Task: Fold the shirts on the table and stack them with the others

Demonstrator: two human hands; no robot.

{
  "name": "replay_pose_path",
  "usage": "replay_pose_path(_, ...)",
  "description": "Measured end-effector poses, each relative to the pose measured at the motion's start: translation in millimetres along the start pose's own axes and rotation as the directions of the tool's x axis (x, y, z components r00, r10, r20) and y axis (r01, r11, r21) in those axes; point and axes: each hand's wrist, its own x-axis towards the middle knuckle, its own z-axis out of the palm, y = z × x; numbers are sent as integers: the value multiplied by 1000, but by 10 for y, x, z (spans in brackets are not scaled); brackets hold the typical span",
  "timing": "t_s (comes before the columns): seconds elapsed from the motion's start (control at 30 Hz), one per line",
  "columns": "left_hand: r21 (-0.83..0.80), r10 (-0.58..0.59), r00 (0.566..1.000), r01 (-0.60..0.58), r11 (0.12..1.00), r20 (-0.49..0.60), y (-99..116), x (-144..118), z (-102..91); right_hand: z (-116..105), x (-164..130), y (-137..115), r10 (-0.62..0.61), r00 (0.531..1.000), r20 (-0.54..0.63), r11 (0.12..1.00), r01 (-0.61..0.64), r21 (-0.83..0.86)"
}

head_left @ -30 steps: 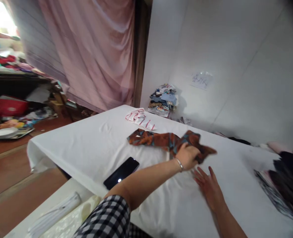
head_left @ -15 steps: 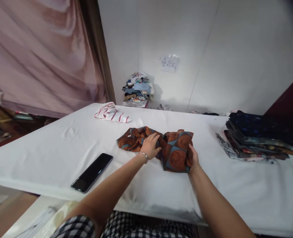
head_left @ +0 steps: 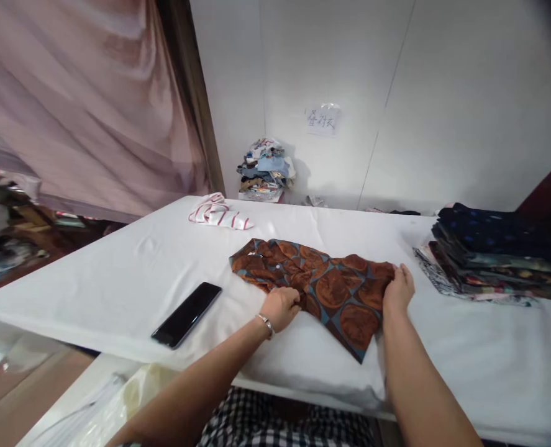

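Observation:
A brown shirt [head_left: 333, 282] with a blue-grey circle pattern lies spread across the white-covered table [head_left: 117, 279], its collar end bunched to the left. At the near edge of the cloth, my left hand [head_left: 281, 308] is closed, pinching the fabric. My right hand [head_left: 399, 288] grips the shirt's right end, fingers curled over the far edge. One corner of the shirt points down toward the table's front.
A black phone [head_left: 186, 315] lies left of the shirt. Beyond it is a white cloth with red stripes [head_left: 219, 212]. Folded dark garments [head_left: 494, 254] are stacked at the right. A clothes pile [head_left: 266, 171] stands behind the table by the wall.
My right hand has moved right and pulled the folded part of the shirt out longer and flatter. My left hand went from lying open on the cloth to pinching its near edge.

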Motion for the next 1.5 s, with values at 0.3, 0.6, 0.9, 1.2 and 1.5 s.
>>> replay_pose_path(0.3,-116,-474,859,460,880,-194,-555,-86,-492,630,-439,-387,-272,723,635,832,508,-222)
replay_pose_path(0.6,-76,-381,908,373,925,-175,-331,17,-43,2249,-777,-183,182,355,917,467,790,-398)
replay_pose_path(0.9,-201,-419,885,381,902,-205,-545,-38,-17,2899,-989,122,212,490,845,289,795,-533)
replay_pose_path(1.2,-297,-499,827,424,855,-257,-640,-41,-9,2835,-286,-508,17,599,801,539,669,-512)
replay_pose_path(1.5,-466,-641,747,509,724,-179,-563,193,-149,2063,-129,-1485,-230,540,810,827,547,-130)
